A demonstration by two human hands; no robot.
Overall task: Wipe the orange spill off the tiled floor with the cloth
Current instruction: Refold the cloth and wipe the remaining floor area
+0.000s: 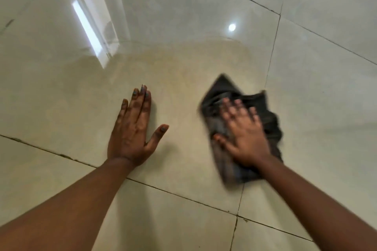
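A dark grey cloth [222,93] lies crumpled on the glossy cream tiled floor [316,91], right of centre. My right hand [242,130] presses flat on the cloth with its fingers spread; hand and cloth are motion-blurred. My left hand [134,126] rests palm-down on the bare tile to the left, fingers straight and thumb out, holding nothing. A faint yellowish-orange wet film [179,71] spreads over the tile ahead of both hands, with a curved far edge.
Dark grout lines [272,51] cross the floor, one running just right of the cloth and one under my forearms. Reflections of a window [91,24] and a ceiling lamp [232,27] shine on the tiles farther off.
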